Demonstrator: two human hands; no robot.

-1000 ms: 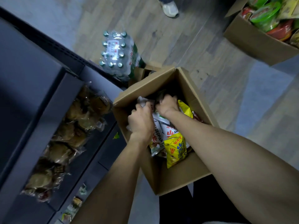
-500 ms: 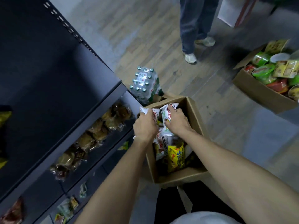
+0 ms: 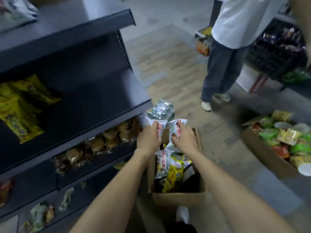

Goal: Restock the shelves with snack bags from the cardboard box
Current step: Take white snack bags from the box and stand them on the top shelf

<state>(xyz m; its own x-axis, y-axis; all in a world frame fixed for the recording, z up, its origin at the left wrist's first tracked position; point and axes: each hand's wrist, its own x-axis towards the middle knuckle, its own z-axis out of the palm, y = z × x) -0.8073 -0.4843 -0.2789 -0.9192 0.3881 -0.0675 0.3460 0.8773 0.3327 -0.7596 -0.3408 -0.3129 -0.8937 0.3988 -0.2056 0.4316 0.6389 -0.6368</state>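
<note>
An open cardboard box [image 3: 178, 198] stands on the floor at my feet, holding white and yellow snack bags [image 3: 173, 172]. My left hand [image 3: 148, 140] grips a white snack bag with red print [image 3: 159, 126] above the box's far edge. My right hand [image 3: 185, 140] grips a second white bag [image 3: 176, 127] beside it. Dark shelves [image 3: 94, 91] rise on the left; the middle shelf holds yellow bags [image 3: 18, 105] at its left end.
A lower shelf carries brown wrapped pastries [image 3: 101, 143]. A shrink-wrapped pack of water bottles [image 3: 160, 110] stands behind the box. Another person [image 3: 230, 47] stands ahead on the right. A second cardboard box [image 3: 262, 148] of mixed snacks sits at the right.
Both hands have lifted the white bags out of the box, up to its far edge. The view has tilted up, showing the upper shelves and the standing person.
</note>
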